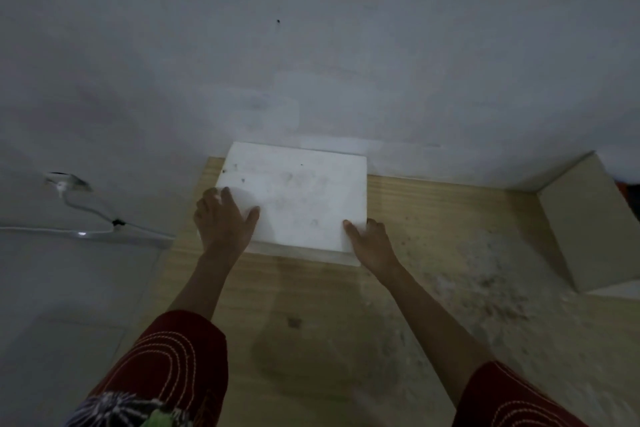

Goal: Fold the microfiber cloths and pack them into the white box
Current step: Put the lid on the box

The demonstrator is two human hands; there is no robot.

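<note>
A flat white box [298,194] with its lid on lies on the wooden table [433,218] against the wall. My left hand [223,218] grips the box's left near corner, fingers on top of the lid. My right hand [370,239] holds the right near corner, thumb on the lid. The lid's near edge sits slightly above a lower white edge [311,253]. No microfiber cloth is in sight.
A beige cardboard box [595,225] stands at the table's right end against the wall. A white cable [90,211] runs along the wall and floor at the left. The tabletop is stained with dark specks on its right half.
</note>
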